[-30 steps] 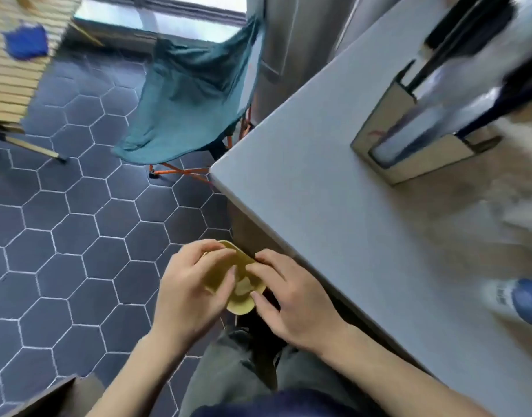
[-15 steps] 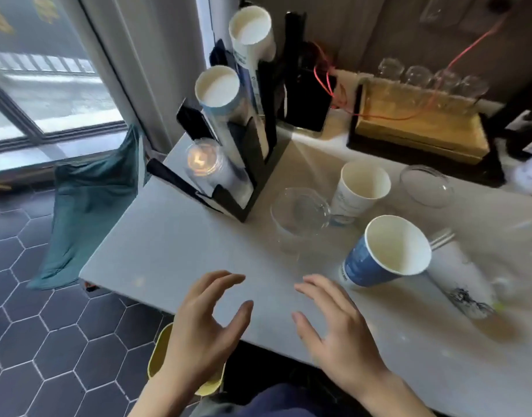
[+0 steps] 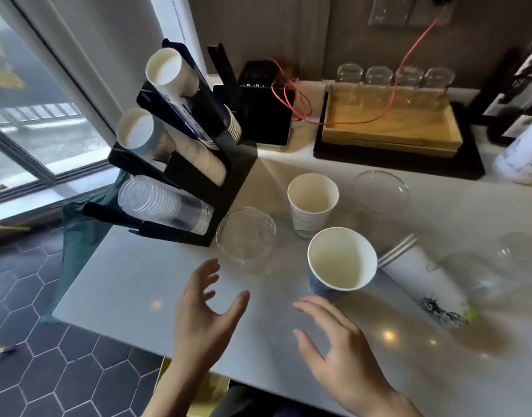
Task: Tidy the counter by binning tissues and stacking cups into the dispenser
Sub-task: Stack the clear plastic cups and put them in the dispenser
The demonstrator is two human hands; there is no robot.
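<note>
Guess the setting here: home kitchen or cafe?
Probably a cafe or drinks counter, not a home kitchen: a black cup dispenser racks stacked paper and clear plastic cups, loose paper cups stand on the counter, and glass jars line a wooden tray.

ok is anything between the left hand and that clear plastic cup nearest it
Nothing visible: the open left hand hovers just short of the clear plastic cup, with only bare grey counter between them.

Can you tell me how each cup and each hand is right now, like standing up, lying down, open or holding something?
Clear cup: upright, empty.
White paper cup: upright, empty.
Blue paper cup: upright, tilted, empty.
Cup sleeve pack: lying flat.
Dispenser: three slots loaded.
Left hand: open, empty.
Right hand: open, empty.
</note>
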